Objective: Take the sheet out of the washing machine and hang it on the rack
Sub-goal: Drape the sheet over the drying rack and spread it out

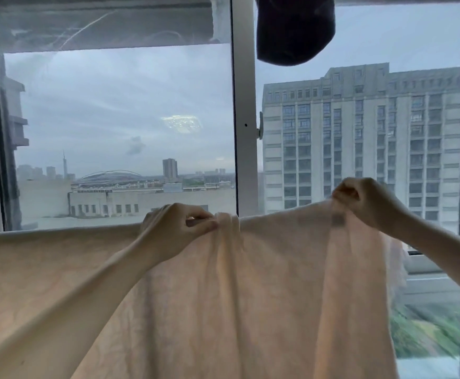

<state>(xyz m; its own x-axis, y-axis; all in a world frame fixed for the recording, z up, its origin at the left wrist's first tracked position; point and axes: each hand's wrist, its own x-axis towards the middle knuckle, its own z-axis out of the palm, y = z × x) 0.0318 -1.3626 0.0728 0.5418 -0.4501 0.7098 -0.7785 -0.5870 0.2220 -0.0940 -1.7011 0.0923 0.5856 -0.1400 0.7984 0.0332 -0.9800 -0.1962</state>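
Observation:
A pale peach sheet point(264, 283) hangs across the lower half of the view in front of a window, its top edge running level from the left side to the middle. My left hand point(176, 228) pinches a bunched fold of that top edge near the centre. My right hand point(365, 201) grips the sheet's upper edge further right and holds it a little higher. The cloth sags between the two hands and drapes down below them. The rack bar under the sheet is hidden by the cloth.
A dark garment point(294, 28) hangs from above at the top centre-right. The white window frame post point(246, 119) stands straight ahead behind the sheet, with a handle point(260, 127) on it. Glass panes lie close behind on both sides.

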